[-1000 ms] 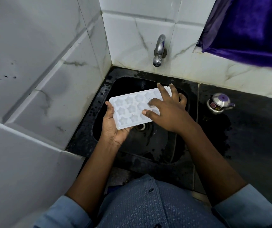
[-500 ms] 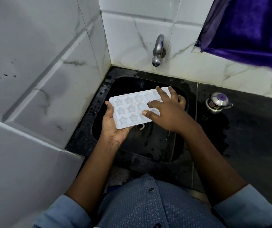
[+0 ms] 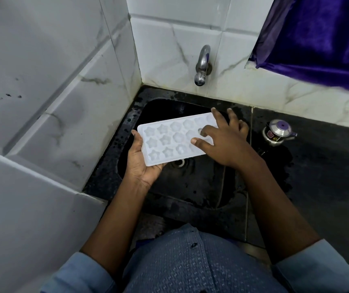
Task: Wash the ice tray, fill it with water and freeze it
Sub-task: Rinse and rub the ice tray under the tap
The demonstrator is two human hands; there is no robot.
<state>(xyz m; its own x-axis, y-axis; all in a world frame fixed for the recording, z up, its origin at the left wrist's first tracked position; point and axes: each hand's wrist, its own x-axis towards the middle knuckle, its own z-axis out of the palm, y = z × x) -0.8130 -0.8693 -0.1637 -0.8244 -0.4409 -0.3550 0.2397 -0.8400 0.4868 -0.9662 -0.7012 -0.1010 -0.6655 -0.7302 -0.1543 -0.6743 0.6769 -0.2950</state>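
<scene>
A white ice tray [image 3: 169, 138] with star-shaped and round moulds is held level over the black sink [image 3: 201, 187]. My left hand [image 3: 143, 163] cups its near left end from below, thumb on the left edge. My right hand [image 3: 224, 140] lies on the tray's right half with fingers spread, one fingertip pressed into a mould; it hides that end of the tray. The metal tap [image 3: 202, 66] sticks out of the tiled wall above the sink, and no water runs from it.
White marble-look tiled walls close the sink in on the left and behind. A wet black counter [image 3: 328, 166] extends to the right, with a small steel lidded vessel [image 3: 278, 132] on it. A purple curtain [image 3: 317, 39] hangs at the upper right. The drain [image 3: 178, 162] shows below the tray.
My right hand has shifted slightly on the tray, its fingers rubbing over the moulds on the right side. The left hand and tray stay in place.
</scene>
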